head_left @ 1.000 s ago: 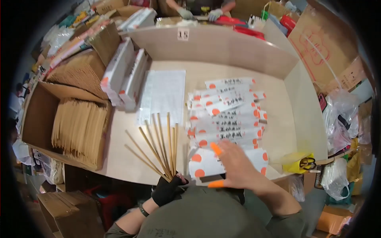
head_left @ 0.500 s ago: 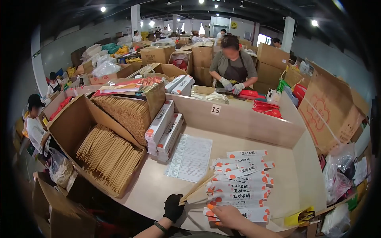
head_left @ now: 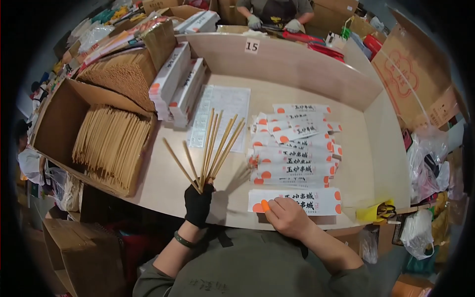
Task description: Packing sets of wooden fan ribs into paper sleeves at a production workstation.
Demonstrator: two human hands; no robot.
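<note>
My left hand, in a black fingerless-looking glove, is closed around the lower ends of several wooden chopsticks. They fan out upward above the table. At the front edge, my bare right hand has curled fingers pinching a white paper chopstick sleeve with orange dots and black lettering. An orange finger cot covers one fingertip. Just beyond it lies an overlapping pile of similar sleeves. To the left, an open cardboard box holds many loose chopsticks.
A printed sheet lies behind the chopsticks. Bundled sleeves stand beside a second mass of chopsticks. A low partition edges the table's back; beyond it are a co-worker's gloved hands. A yellow object sits at the right corner.
The view has tipped downward. The chopsticks in my left hand have swung more upright and spread apart. My right hand's fingers have curled in on the nearest sleeve.
</note>
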